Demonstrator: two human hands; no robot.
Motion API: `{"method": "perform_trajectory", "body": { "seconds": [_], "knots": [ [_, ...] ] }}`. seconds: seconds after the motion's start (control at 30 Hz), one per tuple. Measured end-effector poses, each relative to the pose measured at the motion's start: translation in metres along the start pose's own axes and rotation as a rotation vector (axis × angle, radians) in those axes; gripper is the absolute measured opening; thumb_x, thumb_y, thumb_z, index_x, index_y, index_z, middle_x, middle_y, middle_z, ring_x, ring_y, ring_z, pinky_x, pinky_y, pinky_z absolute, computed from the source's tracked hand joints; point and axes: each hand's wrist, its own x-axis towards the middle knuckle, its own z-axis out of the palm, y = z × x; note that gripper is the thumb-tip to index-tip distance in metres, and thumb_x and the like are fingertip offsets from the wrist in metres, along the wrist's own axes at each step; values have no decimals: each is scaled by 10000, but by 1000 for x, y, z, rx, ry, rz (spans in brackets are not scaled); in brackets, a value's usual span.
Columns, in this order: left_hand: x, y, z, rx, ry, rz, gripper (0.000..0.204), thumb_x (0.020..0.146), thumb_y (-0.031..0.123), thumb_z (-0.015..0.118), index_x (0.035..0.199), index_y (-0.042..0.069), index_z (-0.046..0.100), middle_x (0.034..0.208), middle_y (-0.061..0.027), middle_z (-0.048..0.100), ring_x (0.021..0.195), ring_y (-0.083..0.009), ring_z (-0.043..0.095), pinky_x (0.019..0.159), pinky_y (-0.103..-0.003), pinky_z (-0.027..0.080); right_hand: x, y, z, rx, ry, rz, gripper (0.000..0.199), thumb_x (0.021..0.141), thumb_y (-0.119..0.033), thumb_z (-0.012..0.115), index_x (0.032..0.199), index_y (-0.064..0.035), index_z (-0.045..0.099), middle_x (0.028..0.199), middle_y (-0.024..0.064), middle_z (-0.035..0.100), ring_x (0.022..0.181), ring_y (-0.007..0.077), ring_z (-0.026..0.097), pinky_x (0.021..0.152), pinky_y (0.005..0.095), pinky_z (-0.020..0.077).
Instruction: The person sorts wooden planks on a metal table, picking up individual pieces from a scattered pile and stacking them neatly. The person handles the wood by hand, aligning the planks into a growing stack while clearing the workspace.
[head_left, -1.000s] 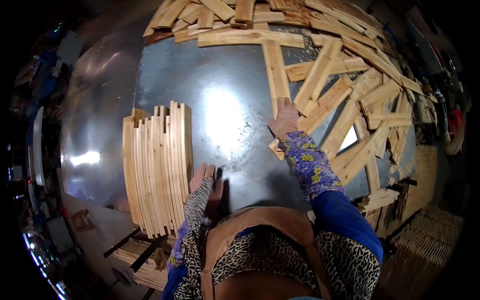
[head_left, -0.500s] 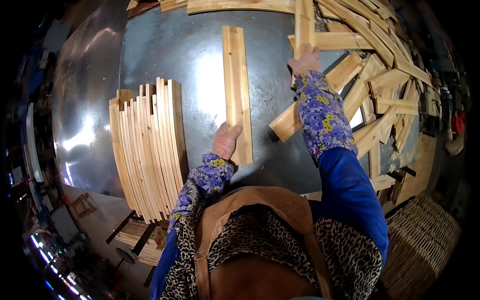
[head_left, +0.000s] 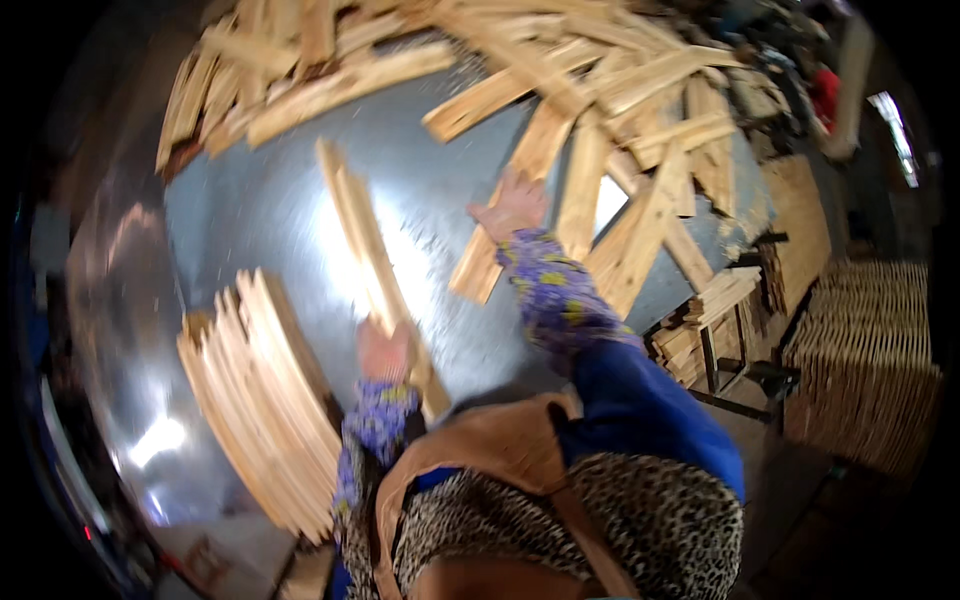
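My left hand (head_left: 385, 350) is closed around the near part of a long pale wooden board (head_left: 365, 240), which slants away over the metal tabletop (head_left: 270, 200). Blur hides whether this is one tilted board or two lying together. My right hand (head_left: 515, 205) has its fingers spread over another wooden board (head_left: 475, 272), touching its upper face. That board runs from the loose heap toward the middle of the table. To the left of my left hand stands a row of several narrow boards (head_left: 255, 380), packed side by side with uneven far ends.
Loose boards (head_left: 640, 80) lie crisscrossed along the far and right sides of the table. More boards (head_left: 350, 90) are strewn at the far left. Off the table at right are a small rack of wood pieces (head_left: 725, 300) and a tall stack of slats (head_left: 860, 350).
The view has turned and shifted. My right hand has moved from an upright-lying board at the heap to a nearer slanting one. The board in my left hand has tilted.
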Motion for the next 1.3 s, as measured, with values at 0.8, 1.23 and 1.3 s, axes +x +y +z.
{"method": "perform_trajectory", "body": {
  "seconds": [0.8,1.23,1.3],
  "knots": [
    [-143,-94,-88,752,319,-4,837,795,312,880,1508,55,525,1594,-302,462,1488,-504,450,1249,-605,367,5,-175,29,709,-22,-488,643,1020,-469,702,1494,-40,637,1467,252,671,1356,408,639,1184,479,500],
    [61,78,-34,93,291,488,811,864,321,871,1534,-18,563,1546,-333,564,1414,-506,558,1194,-540,462,180,-147,-32,1010,15,-40,637,954,-224,745,1488,6,484,1266,260,732,1187,387,728,1016,498,579],
    [104,103,-31,164,143,412,958,828,422,896,1587,-1,492,1573,-338,537,1453,-479,537,1208,-528,454,135,-132,-7,1128,-127,-222,572,978,-168,718,1484,13,524,1271,233,746,1200,369,727,1025,471,577]
  ]
}}
